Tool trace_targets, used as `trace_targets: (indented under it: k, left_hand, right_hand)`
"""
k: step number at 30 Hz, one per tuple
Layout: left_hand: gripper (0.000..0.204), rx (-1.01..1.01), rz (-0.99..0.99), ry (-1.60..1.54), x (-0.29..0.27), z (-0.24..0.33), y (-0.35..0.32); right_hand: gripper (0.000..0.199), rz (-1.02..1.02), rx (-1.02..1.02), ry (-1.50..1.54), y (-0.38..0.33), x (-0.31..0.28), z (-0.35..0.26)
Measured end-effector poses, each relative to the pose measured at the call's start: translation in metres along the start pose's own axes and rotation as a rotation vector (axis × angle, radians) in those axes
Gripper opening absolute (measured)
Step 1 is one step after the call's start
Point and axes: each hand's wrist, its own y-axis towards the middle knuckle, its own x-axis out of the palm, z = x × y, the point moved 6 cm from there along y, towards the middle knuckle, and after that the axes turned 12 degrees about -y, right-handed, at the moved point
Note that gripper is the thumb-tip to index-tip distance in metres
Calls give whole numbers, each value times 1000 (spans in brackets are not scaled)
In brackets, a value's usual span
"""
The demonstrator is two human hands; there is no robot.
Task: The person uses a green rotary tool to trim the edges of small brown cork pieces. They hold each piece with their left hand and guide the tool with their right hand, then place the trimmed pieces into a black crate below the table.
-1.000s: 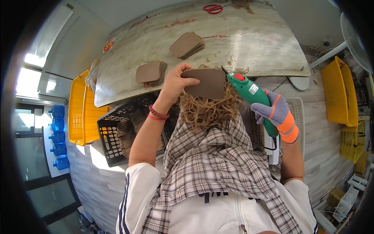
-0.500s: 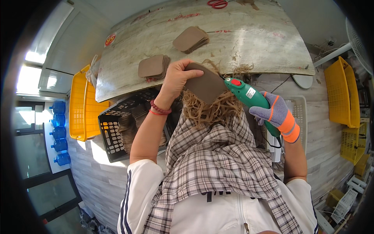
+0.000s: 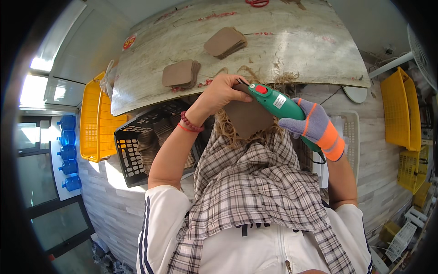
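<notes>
My bare left hand [image 3: 224,95] pinches a flat brown rounded piece [image 3: 248,119] by its far edge, thumb on top. In my right hand [image 3: 315,124], gloved in grey and orange, is a pair of green electric scissors [image 3: 277,104] with a red button. Their dark tip lies at the piece's far edge, close beside my left fingers. Curly brown trimmings [image 3: 224,122] lie in my lap under the piece, on a checked apron [image 3: 255,180]. Two stacks of similar brown pieces, a left stack [image 3: 179,74] and a farther stack [image 3: 225,42], rest on the table.
Past my hands stretches a worn pale table [image 3: 150,68], with red-handled scissors [image 3: 257,2] at its far edge. A black crate [image 3: 132,157] of brown pieces stands at my left, near a yellow basket [image 3: 93,123]. To the right are a pale basket [image 3: 351,137] and yellow crates [image 3: 401,109].
The electric scissors have moved left and slightly away from me along the piece's edge. My left hand has shifted a little right, and the piece has turned and now hangs lower.
</notes>
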Motion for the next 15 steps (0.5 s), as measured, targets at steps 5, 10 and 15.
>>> trace_targets:
  k: [5, 10, 15]
  left_hand:
    - [33, 184, 157, -111, -13, 18, -11]
    - [26, 385, 312, -183, -57, 23, -28]
    - [23, 389, 328, -134, -54, 27, -27]
  right_hand:
    - [42, 70, 77, 131, -3, -9, 6]
    - [43, 30, 105, 6, -15, -12, 22]
    - [44, 30, 53, -15, -12, -9, 22]
